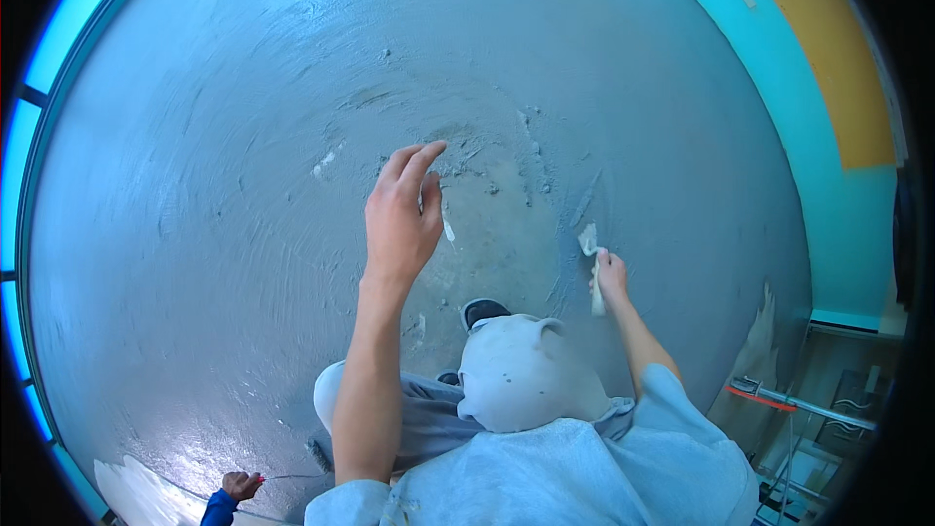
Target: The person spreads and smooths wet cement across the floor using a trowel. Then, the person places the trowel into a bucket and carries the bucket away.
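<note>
My left hand (pixel 402 200) is raised over the grey coated floor (pixel 195 185), its fingers loosely bent and apart, holding nothing that I can see. My right hand (pixel 611 278), at the centre right, is closed on the pale handle of a scraper (pixel 588 242) with a small smeared blade. Around and below my left hand is a thinner, mottled patch (pixel 487 224) with lumps and streaks of grey compound. A dark shoe (pixel 484 310) rests on that patch, beside a pale rounded shape (pixel 526 375) between my forearms.
At lower left, another person's hand (pixel 242 485) in a blue sleeve grips a long-handled roller (pixel 317 453). A framed glass edge (pixel 21 185) curves along the left. A turquoise and yellow wall (pixel 838 234) bounds the right, with metal poles and red-edged equipment (pixel 763 399) at lower right.
</note>
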`<action>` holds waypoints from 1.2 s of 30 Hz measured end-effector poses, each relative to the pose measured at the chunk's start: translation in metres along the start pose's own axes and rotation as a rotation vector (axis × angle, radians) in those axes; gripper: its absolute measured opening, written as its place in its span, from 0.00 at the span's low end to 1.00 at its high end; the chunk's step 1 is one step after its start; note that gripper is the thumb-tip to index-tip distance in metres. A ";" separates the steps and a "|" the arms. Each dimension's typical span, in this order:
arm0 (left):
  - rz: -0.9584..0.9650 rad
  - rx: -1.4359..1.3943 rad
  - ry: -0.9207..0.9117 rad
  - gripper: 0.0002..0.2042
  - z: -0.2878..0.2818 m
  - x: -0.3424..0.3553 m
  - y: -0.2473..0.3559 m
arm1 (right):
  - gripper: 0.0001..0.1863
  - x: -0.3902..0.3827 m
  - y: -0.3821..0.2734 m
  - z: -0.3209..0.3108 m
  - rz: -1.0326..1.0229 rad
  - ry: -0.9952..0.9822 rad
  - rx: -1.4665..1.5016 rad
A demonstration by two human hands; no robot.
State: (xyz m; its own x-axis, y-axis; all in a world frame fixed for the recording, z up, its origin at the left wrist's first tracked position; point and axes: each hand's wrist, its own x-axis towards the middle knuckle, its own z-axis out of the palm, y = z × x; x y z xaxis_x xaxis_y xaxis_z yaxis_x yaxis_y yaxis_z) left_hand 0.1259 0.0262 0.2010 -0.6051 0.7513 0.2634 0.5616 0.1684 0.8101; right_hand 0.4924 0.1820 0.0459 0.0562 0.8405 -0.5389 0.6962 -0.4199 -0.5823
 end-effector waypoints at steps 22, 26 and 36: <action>-0.323 0.140 0.495 0.14 -0.109 -0.028 -0.029 | 0.28 0.015 -0.302 0.319 -0.602 -0.722 -0.509; -0.318 0.094 0.532 0.14 -0.114 -0.031 -0.037 | 0.28 -0.047 -0.285 0.351 -0.862 -0.887 -0.864; -0.306 -0.013 0.563 0.14 -0.119 -0.030 -0.032 | 0.22 -0.107 -0.100 0.240 -1.128 -1.292 -1.291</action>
State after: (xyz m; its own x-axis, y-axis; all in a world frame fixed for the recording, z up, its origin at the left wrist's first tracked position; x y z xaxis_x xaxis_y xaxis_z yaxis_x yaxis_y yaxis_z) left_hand 0.0591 -0.0774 0.2292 -0.9427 0.2200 0.2508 0.3116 0.3122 0.8975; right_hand 0.2456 0.0519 0.0156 -0.6275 -0.3775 -0.6810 0.0785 0.8395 -0.5377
